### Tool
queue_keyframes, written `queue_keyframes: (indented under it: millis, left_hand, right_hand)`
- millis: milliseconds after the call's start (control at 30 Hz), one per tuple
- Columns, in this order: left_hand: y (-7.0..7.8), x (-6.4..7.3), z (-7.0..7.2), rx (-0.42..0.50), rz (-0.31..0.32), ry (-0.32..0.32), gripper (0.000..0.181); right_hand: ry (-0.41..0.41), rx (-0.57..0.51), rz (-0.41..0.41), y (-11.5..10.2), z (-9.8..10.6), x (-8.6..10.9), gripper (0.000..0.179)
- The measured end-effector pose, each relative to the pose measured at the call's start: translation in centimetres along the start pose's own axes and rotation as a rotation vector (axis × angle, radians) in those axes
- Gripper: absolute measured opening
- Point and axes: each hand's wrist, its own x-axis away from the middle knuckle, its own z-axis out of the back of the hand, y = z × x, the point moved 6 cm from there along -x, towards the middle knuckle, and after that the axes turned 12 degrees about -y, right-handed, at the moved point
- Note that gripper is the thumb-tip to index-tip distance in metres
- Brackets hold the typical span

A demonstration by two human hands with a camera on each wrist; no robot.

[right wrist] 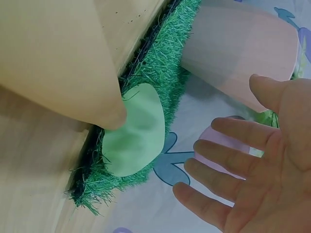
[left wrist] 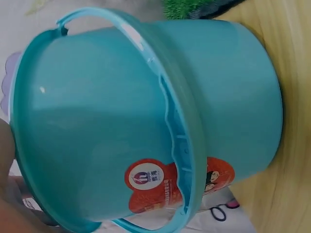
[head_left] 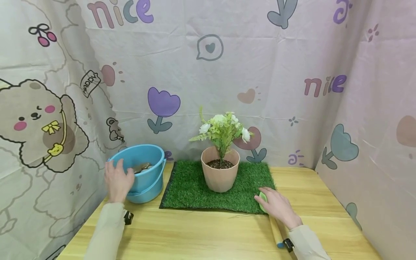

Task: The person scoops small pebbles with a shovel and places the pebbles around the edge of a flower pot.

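At the left stands a light blue bucket with brownish, stone-like pieces inside. My left hand is at its near-left rim, fingers spread and loosely bent; the left wrist view shows only part of the hand at the rim. The bucket's handle hangs down along its side. At the right, a small shovel has a green blade lying on the turf mat's edge. Its wooden handle slants toward me over the table. My right hand hovers over the shovel, fingers extended and apart from it.
A pale pink flowerpot with soil and a plant with white flowers stands on a green turf mat. The wooden table runs back to a printed curtain, which also encloses both sides.
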Motion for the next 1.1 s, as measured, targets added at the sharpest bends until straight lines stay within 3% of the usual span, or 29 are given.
queue_keyframes:
  millis: [233, 400, 800, 1100]
  left_hand:
    - [-2.7, -1.4, 0.2, 0.171, 0.192, -0.258, 0.072]
    - [-3.4, -1.6, 0.3, 0.219, 0.205, -0.377, 0.072]
    - [-3.6, -0.5, 0.3, 0.218, 0.167, -0.456, 0.07]
    - [-2.8, 1.3, 1.6, 0.093, 0.078, -0.472, 0.068]
  right_hand:
    - [-0.028, -0.017, -0.011, 0.2, -0.4, 0.0, 0.058]
    - [-0.017, -0.008, -0.01, 0.4, -0.4, 0.1, 0.057]
    - [-0.011, -0.071, -0.035, 0.5, -0.5, 0.2, 0.045]
    - [-0.009, -0.079, -0.044, 0.7, -0.5, 0.3, 0.044]
